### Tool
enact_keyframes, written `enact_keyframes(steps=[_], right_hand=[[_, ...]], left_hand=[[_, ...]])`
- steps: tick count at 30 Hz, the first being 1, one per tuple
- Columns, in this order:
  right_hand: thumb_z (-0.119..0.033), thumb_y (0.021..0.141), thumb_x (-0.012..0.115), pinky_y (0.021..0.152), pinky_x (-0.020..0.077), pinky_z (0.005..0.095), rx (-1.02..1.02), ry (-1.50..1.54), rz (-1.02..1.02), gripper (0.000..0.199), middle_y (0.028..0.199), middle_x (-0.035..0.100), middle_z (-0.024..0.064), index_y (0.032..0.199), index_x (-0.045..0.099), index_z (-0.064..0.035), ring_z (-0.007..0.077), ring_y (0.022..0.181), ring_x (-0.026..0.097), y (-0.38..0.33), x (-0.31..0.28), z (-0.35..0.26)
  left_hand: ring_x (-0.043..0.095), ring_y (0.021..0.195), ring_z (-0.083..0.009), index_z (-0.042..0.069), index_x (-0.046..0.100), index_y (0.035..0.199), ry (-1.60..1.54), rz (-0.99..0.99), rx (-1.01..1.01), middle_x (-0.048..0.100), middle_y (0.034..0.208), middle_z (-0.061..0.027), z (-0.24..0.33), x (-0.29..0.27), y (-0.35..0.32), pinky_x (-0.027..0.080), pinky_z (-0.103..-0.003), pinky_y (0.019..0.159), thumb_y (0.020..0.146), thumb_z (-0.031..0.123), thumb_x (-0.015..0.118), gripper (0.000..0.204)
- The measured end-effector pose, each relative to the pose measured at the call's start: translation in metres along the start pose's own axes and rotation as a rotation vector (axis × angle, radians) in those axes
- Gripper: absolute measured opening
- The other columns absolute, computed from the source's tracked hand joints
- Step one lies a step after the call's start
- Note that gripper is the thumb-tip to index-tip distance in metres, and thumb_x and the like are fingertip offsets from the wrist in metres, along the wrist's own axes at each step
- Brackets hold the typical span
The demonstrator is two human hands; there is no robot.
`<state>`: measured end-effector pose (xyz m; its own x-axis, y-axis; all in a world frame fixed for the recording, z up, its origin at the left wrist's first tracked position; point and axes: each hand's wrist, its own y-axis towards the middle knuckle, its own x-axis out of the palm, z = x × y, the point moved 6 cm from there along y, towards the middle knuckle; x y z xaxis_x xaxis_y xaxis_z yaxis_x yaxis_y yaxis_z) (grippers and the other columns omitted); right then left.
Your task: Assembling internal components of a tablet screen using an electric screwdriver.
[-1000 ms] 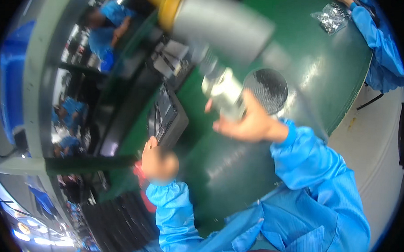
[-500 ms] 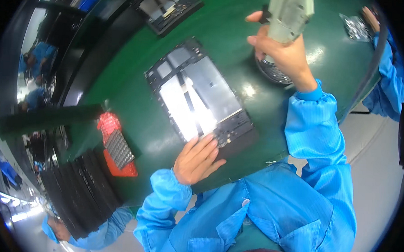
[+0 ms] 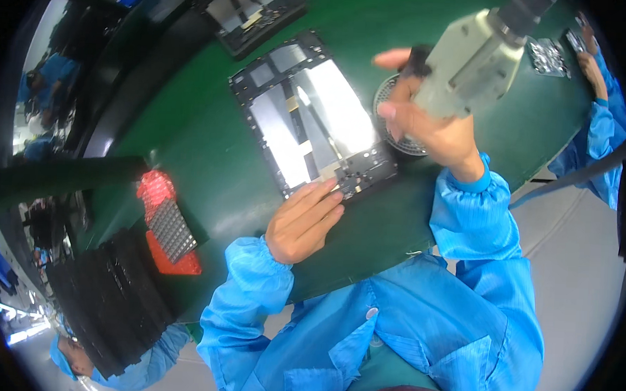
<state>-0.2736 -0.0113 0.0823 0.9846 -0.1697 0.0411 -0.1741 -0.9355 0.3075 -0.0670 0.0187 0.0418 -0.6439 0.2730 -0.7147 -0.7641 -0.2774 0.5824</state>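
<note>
A flat rectangular device chassis with a black frame and shiny silver inner panels (image 3: 314,126) is laid at an angle on the green work table (image 3: 190,134). Its near corner is pressed by the left hand (image 3: 303,221), which is laid flat with the fingers (image 3: 325,199) stretched out and resting on the dark lower edge of the chassis; nothing is gripped by it. The right hand (image 3: 428,127) is raised above the table and is closed around a pale grey-green, boxy power screwdriver (image 3: 473,52), whose dark upper end runs out of the picture at the top. Just beneath this hand, and touching the right edge of the chassis, a round metal mesh dish (image 3: 394,122) is seen; most of it is hidden by the hand. Both forearms are covered by bright blue sleeves with gathered cuffs.

To the left, a red tray bearing a grey gridded block (image 3: 168,227) is set on the table, and beside it a stack of black ridged trays (image 3: 106,298) is placed. A second dark chassis (image 3: 255,11) is lying further up the table. At the right rim, another person's blue-sleeved arm (image 3: 602,138) is reaching toward small silvery parts (image 3: 546,55).
</note>
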Motion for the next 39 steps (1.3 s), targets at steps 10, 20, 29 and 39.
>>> enact_keyframes(steps=[10, 20, 29, 39], right_hand=[[0.002, 0.071, 0.067, 0.044, 0.0409, 0.0271, -0.003, 0.168, 0.13, 0.027, 0.058, 0.056, 0.0068, 0.093, 0.051, 0.0031, 0.0155, 0.047, 0.054, 0.044, -0.022, 0.016], [0.002, 0.073, 0.065, 0.045, 0.0392, 0.0246, 0.022, 0.074, 0.07, 0.025, 0.057, 0.056, 0.0039, 0.094, 0.052, 0.0029, 0.0126, 0.048, 0.054, 0.044, -0.009, 0.025], [0.0, 0.072, 0.065, 0.044, 0.042, 0.0232, 0.031, 0.054, 0.09, 0.02, 0.058, 0.056, 0.0032, 0.09, 0.056, 0.0021, 0.0098, 0.047, 0.054, 0.043, -0.008, 0.027], [0.0, 0.072, 0.066, 0.045, 0.0421, 0.0236, -0.047, 0.079, 0.122, 0.025, 0.058, 0.057, 0.0027, 0.095, 0.058, 0.0033, 0.0104, 0.047, 0.055, 0.037, -0.009, 0.026]], left_hand=[[0.064, 0.091, -0.0347, -0.005, 0.061, 0.086, -0.08, 0.046, -0.11, 0.064, 0.089, -0.0187, -0.004, -0.004, 0.014, 0.051, -0.043, 0.078, 0.059, -0.009, 0.072, 0.029], [0.062, 0.094, -0.0362, -0.005, 0.057, 0.097, -0.136, 0.076, -0.133, 0.064, 0.092, -0.021, -0.008, -0.005, 0.007, 0.049, -0.044, 0.082, 0.074, -0.013, 0.059, 0.025], [0.062, 0.096, -0.0335, -0.002, 0.061, 0.09, -0.214, 0.166, -0.197, 0.064, 0.092, -0.0159, -0.012, -0.009, 0.004, 0.05, -0.041, 0.083, 0.072, -0.007, 0.066, 0.019], [0.058, 0.07, -0.0173, -0.002, 0.063, 0.09, 0.199, 0.407, -0.644, 0.059, 0.081, -0.0101, -0.039, -0.059, -0.02, 0.049, -0.026, 0.061, 0.073, -0.008, 0.067, 0.018]])
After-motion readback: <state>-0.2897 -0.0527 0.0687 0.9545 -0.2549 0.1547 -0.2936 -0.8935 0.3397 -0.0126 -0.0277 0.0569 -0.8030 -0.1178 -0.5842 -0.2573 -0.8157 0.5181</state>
